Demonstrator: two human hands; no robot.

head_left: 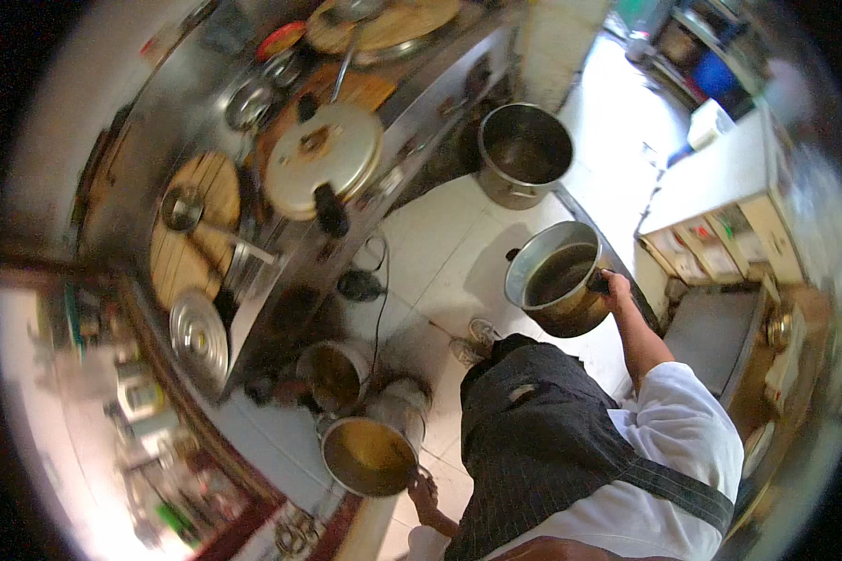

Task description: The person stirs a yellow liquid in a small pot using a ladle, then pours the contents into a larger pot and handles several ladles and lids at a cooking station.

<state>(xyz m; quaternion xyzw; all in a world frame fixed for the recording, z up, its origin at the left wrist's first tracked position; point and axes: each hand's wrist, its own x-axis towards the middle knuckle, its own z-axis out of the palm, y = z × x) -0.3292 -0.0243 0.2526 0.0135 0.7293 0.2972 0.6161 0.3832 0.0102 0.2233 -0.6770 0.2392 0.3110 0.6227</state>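
Gripping a big pot [571, 316] by one handle [600, 280], the right hand [616, 291] reaches out ahead, over the white floor [440, 229]. The pot's open top faces up, handles lined left to right. Well apart, the left hand [424, 491] is clamped on the side of a brown pot [340, 455]

So the floor's pale, glossy tile [430, 234], kinda grimy under the long grey metal counter [438, 82] on the left. Across from it there's a boxy white-topped cabinet with cream open compartments [720, 178], and harsh white glare [636, 107] blows out the far end.
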